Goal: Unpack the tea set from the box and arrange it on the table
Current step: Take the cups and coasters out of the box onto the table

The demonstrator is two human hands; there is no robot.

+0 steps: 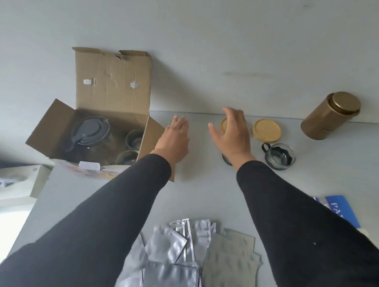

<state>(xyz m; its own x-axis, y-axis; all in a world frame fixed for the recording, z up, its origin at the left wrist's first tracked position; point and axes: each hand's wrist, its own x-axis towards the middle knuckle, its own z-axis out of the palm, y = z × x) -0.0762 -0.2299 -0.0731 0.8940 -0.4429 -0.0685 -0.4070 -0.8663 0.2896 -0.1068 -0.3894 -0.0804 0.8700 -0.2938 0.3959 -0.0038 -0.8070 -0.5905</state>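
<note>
Both hands, left (pixel 173 140) and right (pixel 232 136), hover with fingers spread, holding nothing. A creased cardboard box (pixel 112 88) holds a dark-lidded glass teapot (pixel 90 133). A round wooden lid (pixel 266 129) and glass cup (pixel 280 157) sit on the smooth grey tabletop (pixel 203 188).

Open box (pixel 111 108) at table's (pixel 203 188) left holding teapot (pixel 90 133) and two cups (pixel 135 138), lids (pixel 266 129) and cup (pixel 280 156) right of it, tin (pixel 330 115) far right, pouches (pixel 178 252) nearest.

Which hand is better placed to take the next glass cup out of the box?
Left. The left hand hovers open right beside the cardboard box, near its glass cups; the right hand is farther off, over the coaster.
</note>
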